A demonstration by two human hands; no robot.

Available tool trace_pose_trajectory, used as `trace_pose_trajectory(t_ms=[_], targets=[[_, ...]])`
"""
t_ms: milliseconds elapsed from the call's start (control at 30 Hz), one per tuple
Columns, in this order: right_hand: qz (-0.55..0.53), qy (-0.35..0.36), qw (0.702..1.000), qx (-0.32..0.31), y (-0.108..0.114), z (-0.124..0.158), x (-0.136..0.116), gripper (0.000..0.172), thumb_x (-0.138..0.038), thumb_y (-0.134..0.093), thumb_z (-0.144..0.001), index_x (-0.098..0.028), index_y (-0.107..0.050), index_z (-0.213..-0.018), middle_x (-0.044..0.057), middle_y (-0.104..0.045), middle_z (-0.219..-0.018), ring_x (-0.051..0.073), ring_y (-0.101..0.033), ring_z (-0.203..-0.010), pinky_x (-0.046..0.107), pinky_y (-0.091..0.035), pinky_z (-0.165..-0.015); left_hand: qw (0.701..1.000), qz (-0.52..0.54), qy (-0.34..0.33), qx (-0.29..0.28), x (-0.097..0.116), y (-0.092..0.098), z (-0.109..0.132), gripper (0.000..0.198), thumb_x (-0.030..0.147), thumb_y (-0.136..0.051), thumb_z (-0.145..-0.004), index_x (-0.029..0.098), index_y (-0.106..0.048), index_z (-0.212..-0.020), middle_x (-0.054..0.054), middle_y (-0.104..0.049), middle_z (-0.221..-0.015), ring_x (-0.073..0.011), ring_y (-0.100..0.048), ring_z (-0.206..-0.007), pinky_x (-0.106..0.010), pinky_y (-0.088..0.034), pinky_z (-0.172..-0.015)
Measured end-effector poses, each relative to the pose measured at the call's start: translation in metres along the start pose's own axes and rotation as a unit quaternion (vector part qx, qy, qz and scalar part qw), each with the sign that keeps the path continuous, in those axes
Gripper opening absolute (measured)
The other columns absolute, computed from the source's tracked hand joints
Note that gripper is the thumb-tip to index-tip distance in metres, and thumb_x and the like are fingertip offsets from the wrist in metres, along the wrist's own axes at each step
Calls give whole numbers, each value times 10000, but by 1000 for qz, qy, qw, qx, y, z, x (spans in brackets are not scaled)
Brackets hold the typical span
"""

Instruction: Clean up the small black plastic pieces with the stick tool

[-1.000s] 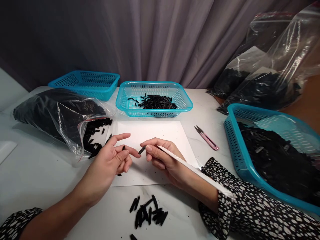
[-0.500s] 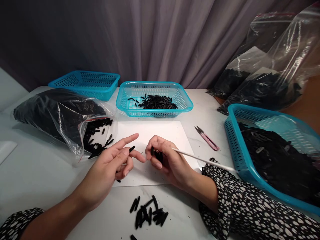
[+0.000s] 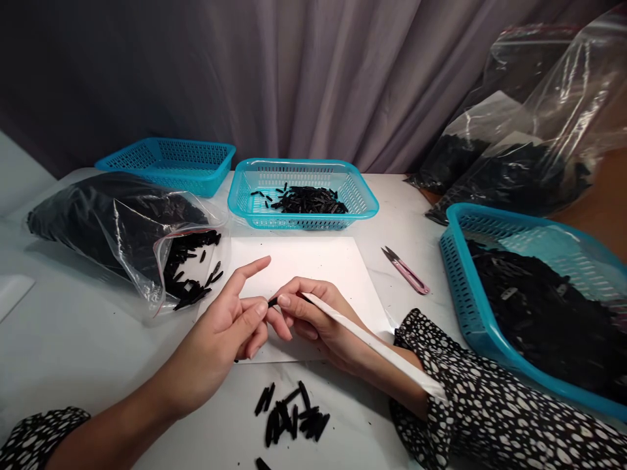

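Observation:
My left hand (image 3: 215, 339) pinches a small, narrow black piece (image 3: 273, 303) between thumb and finger, its index finger stretched out above. My right hand (image 3: 337, 326) meets it there, thumb and fingertips closed at the other end of the piece. A long, flat white stick (image 3: 375, 341) lies in the right hand and slants back over the wrist toward the sleeve. Both hands are above a white sheet of paper (image 3: 313, 258). Nearer to me, a loose pile of black pieces (image 3: 294, 418) lies on the table. The inside of the right palm is hidden.
An open plastic bag (image 3: 117, 215) spills black pieces at left. A blue basket (image 3: 304, 220) behind the paper holds more, beside another blue basket (image 3: 210, 176). Pink thread snips (image 3: 406, 271) lie right of the paper. A large blue basket (image 3: 465, 294) and filled bags (image 3: 529, 170) stand at right.
My right hand has turned, and its fingertips have come to the black piece in my left hand. The white stick now shows its broad side and slants more steeply down toward the sleeve.

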State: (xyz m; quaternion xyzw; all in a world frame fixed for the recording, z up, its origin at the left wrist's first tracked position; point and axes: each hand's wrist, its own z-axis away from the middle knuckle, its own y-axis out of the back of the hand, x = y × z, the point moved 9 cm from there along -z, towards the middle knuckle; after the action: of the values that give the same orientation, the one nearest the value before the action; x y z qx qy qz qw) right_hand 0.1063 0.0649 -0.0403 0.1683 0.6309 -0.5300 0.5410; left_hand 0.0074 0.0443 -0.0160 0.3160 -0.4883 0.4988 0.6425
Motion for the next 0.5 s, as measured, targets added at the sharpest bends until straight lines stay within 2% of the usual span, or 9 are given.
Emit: trace_pose_trajectory(t_ms=[133, 500], targets=[[-16, -6, 1000, -14, -1, -1, 2, 282, -389, -697, -890, -174, -604, -733, -24, -614, -581, 57, -250, -442, 247, -147, -441, 1000, 8, 7, -5, -1, 0, -1, 589, 387, -508, -993, 289, -286, -1530, -14, -703, -781, -109, -336, -547, -299, -213, -539], [-37, -28, 999, 3, -2, -1, 1, 310, -400, -738, -840, -180, -591, -680, -32, -595, -550, 56, -229, -419, 276, -85, -447, 999, 26, 16, -14, 1, -3, 1, 627, 411, -510, -982, 261, -268, -1540, -36, -705, -792, -118, -348, -552, -300, -198, -529]])
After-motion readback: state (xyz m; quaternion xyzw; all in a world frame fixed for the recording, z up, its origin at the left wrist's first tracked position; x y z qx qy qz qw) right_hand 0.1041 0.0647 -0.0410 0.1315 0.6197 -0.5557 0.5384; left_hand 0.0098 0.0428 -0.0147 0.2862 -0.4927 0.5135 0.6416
